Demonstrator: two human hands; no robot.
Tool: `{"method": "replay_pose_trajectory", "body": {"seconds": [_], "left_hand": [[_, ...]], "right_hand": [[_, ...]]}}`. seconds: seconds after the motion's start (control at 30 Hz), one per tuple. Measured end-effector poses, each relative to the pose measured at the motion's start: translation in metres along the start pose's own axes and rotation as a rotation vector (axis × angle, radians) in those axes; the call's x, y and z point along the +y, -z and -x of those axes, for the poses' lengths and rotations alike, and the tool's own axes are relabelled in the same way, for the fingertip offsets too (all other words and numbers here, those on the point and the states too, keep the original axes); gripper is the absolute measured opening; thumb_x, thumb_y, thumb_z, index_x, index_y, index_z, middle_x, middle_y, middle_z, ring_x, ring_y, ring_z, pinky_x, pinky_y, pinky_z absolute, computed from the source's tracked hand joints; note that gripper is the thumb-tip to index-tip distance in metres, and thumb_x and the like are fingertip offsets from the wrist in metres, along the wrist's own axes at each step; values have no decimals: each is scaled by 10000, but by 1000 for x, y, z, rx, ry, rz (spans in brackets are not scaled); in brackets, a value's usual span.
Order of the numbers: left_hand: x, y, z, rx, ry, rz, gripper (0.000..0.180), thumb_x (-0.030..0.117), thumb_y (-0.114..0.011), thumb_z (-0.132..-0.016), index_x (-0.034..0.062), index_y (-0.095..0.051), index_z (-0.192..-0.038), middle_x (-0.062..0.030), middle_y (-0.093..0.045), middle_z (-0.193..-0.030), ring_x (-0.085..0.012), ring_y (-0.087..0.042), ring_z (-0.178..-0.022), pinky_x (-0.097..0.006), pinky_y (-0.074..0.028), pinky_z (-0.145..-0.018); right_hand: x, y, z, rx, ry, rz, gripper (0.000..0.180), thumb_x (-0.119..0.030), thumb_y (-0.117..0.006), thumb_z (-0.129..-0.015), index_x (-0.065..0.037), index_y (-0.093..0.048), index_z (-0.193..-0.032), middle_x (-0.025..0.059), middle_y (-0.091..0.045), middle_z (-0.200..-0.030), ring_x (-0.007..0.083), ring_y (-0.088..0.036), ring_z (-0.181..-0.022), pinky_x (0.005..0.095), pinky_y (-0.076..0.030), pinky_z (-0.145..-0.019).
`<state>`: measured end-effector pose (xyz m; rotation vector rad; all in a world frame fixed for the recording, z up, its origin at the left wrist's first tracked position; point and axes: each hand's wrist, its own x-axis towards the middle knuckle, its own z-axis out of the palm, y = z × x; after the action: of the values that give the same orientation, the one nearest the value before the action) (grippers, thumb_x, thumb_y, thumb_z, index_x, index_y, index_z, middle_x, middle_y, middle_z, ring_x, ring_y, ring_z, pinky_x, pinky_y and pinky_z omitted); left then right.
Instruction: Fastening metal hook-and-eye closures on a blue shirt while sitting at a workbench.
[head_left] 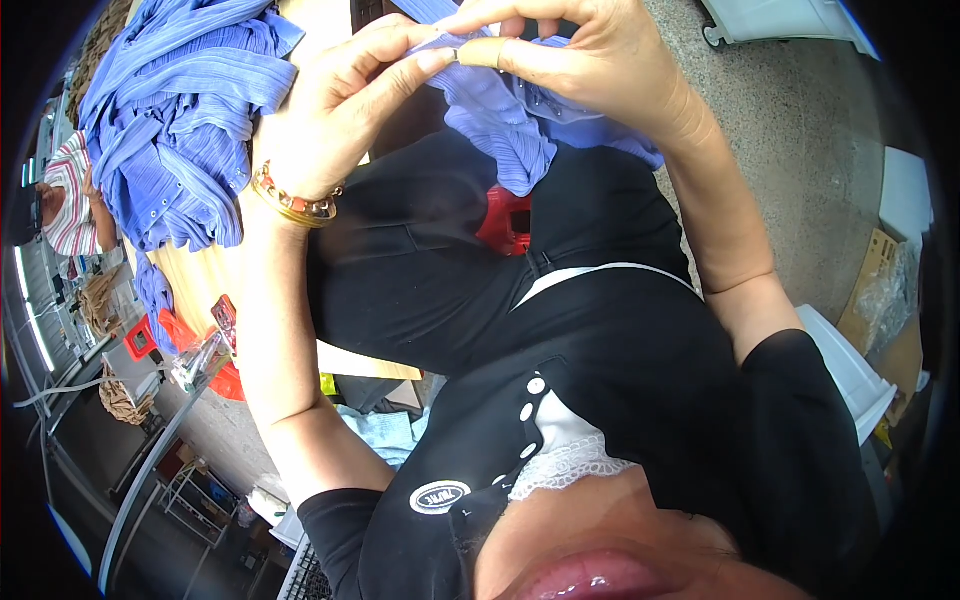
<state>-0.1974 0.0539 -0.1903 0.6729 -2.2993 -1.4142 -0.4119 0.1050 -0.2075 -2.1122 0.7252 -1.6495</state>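
Note:
A blue-violet ribbed garment [500, 125] hangs over my lap, its upper edge pinched between both hands. My left hand [350, 105], with bracelets [295, 200] at the wrist, is closed on the cloth between thumb and fingers. Facing it from the other side, my right hand [595, 60] grips the same edge; a tan band [481, 53] wraps its thumb. The fingertips almost meet, and the exact bit of cloth between them is partly hidden. Small shiny dots show on the fabric beneath my right hand.
A heap of similar blue garments [185, 120] lies on the pale wooden table [270, 290] to my left. A red stool [505, 220] shows between my legs. At the right stand a white bin [845, 370] and cardboard [870, 290]. Another person [75, 200] sits at the far left.

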Motion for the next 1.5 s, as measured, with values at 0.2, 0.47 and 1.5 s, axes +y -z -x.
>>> {"method": "replay_pose_trajectory", "body": {"seconds": [0.2, 0.47, 1.5], "left_hand": [[1, -1, 2, 16, -5, 18, 182, 94, -599, -933, -18, -661, -1063, -36, -603, -1002, -121, -549, -943, -236, -420, -848], [-4, -4, -1, 28, -31, 5, 209, 135, -581, -956, -3, -659, -1093, 0, -583, -912, -76, -550, -883, -216, -430, -788], [-22, -11, -9, 79, 62, 85, 394, 177, -594, -953, 80, -530, -1330, 9, -615, -863, -41, -557, -804, -199, -424, -715]], "right_hand": [[-15, 2, 6, -18, -440, -219, 164, 26, -746, -775, 20, -699, -932, 21, -602, -814, 49, -500, -629, 191, -382, -539], [3, -14, 10, 122, -109, -278, 78, 35, -713, -808, 27, -677, -876, 27, -604, -804, 53, -551, -664, 185, -412, -571], [27, -12, 34, 196, -875, -567, 137, -99, -628, -910, 22, -654, -967, 50, -655, -834, 86, -606, -716, 214, -500, -674]]}}
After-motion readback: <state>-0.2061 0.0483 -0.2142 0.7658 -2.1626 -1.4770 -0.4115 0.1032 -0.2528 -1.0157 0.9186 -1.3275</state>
